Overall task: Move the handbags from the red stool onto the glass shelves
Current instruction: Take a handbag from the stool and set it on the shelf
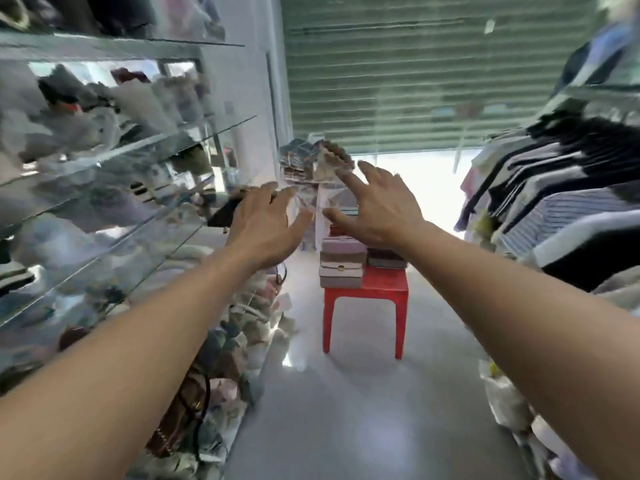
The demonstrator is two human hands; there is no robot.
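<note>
stacking boxy handbags — grey, mauve

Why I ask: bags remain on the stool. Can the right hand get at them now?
Probably yes: the right hand is open and empty, and nothing stands between it and the bags stacked on the red stool, though they look farther off.

A narrow shop aisle is shown, floored in glossy pale grey on which light patches are reflected. The far end is closed by a green roller shutter, raised partway, and bright daylight is let in beneath it. A white wall is seen at left. Hanging clothes on a rack are crowded along the right side.
</note>
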